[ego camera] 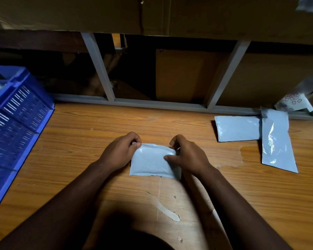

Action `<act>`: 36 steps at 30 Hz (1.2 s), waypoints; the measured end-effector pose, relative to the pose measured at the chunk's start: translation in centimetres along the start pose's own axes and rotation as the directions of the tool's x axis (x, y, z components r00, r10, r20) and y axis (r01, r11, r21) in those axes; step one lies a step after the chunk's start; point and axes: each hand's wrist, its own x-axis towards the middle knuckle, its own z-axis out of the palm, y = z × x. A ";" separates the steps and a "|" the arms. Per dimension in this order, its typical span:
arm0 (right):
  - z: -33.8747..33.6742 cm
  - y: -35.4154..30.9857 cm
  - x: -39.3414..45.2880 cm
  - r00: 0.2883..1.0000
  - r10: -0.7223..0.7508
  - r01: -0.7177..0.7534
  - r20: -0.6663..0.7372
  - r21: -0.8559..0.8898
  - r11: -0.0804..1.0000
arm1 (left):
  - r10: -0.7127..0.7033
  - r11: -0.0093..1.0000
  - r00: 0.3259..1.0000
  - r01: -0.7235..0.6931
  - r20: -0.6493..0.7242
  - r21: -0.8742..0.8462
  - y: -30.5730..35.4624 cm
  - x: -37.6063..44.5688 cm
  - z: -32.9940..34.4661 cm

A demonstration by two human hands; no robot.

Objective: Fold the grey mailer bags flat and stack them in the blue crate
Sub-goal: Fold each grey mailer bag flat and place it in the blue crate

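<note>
The folded grey plastic mailer bag (152,161) lies mid-table on the scuffed wooden table (79,141). The left hand (120,152) and right hand (186,156) each pinch a far corner. Press the crease flat, edges aligned, before lifting it to the blue slatted plastic crate (20,112) at left.

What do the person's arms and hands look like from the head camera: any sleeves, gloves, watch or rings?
Both forearms come in bare from the bottom edge, with no sleeve in view. The left hand and right hand are ungloved. No watch, band or ring shows on either wrist or on the fingers in view. The light is dim, so small marks cannot be told.
</note>
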 end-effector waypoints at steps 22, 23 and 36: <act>5.9 3.8 -4.7 0.890 -0.393 0.347 -0.233 -0.215 0.913 | 0.255 0.965 0.952 -0.240 -0.168 0.105 -1.5 -5.6 5.1; 5.7 3.5 -4.5 0.883 -0.395 0.348 -0.254 -0.210 0.914 | 0.268 0.961 0.948 -0.251 -0.170 0.114 -1.2 -5.1 5.0; 9.5 0.4 1.6 0.945 -0.286 0.192 -0.155 -0.443 0.876 | 0.221 0.911 0.973 -0.182 -0.066 0.369 -0.9 -0.6 9.2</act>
